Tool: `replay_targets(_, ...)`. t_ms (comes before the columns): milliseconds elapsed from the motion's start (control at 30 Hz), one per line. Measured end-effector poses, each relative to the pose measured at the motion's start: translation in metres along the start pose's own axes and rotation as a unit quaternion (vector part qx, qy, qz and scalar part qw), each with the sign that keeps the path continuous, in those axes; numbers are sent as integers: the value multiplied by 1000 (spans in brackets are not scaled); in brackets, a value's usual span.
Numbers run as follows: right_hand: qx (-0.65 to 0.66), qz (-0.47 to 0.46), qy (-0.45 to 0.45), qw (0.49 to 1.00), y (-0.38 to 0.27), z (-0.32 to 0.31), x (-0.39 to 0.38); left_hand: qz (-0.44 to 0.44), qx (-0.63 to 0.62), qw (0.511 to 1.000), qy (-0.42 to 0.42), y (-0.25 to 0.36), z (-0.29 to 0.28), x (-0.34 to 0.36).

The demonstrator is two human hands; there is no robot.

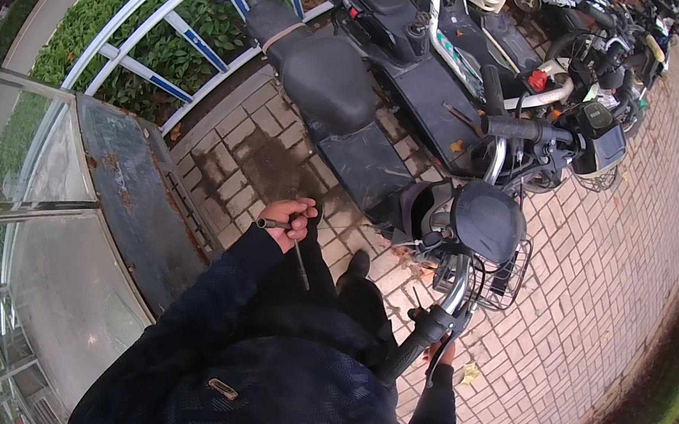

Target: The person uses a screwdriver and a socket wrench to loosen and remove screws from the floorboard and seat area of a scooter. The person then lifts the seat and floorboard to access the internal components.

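My left hand (293, 219) is closed around an L-shaped socket wrench (301, 265); its hollow end juts out to the left and its thin rod slants down. My right hand (443, 351) is at the near handlebar of a black electric scooter (363, 162), just behind the brake lever (454, 337). The lever and black grip (407, 355) cover most of its fingers, so I cannot tell whether they hold anything. The scooter stands in front of me, with a dark seat, a rounded headlight cover (487, 221) and a wire basket (504, 279).
Beyond it a second black scooter (431, 93) stands close, with more two-wheelers behind. To my left is a rusty metal and glass cabinet (137, 187). A white and blue railing (197, 40) borders a hedge (121, 14). Brick paving (583, 316) extends to the right.
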State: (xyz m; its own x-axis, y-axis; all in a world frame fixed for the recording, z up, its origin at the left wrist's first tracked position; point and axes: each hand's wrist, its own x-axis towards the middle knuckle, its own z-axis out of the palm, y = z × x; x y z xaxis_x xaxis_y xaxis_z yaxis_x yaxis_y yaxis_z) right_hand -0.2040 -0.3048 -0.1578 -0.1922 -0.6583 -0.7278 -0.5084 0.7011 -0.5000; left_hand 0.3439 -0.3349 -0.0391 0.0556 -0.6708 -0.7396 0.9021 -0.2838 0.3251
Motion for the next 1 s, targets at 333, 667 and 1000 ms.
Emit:
replay_targets(333, 172, 53, 88, 980, 49, 78, -115, -108, 114, 984, -85, 59, 84, 77)
replay_targets(667, 118, -17, 144, 982, -32, 72, -48, -60, 150, 985, -54, 102, 102, 82)
replay_targets(1000, 79, 171, 71, 979, 35, 204, -135, 86, 405, 910, 14, 195, 88, 164)
